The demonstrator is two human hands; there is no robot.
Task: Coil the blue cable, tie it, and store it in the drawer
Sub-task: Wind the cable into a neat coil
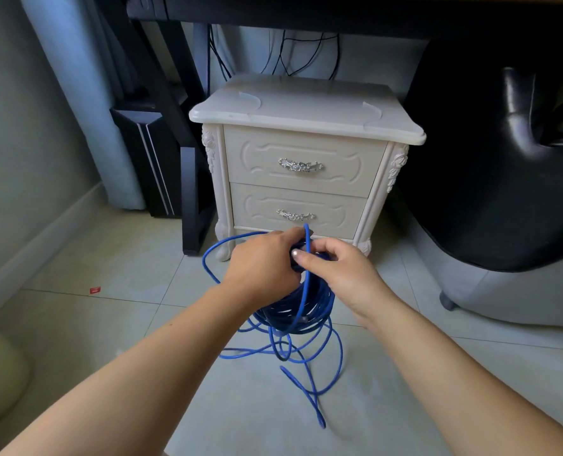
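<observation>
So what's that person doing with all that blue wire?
A person is winding a long blue cable into a coil. The left hand grips the bundle of loops, and the right hand pinches a strand at the top. Part of the cable lies loose and tangled on the tiled floor. Just behind the hands stands a white nightstand, and its two drawers are both closed.

1. At frame centre, the left hand (262,258) grips the top of the coiled blue cable (309,304), fingers curled round the bundle.
2. Just right of it, the right hand (337,263) pinches a strand of the cable; its end sticks up above the fingers.
3. Loose loops trail onto the tiled floor (109,324) below.
4. Behind stands a white nightstand (303,113); its upper drawer (257,159) and lower drawer (260,209) are closed.
</observation>
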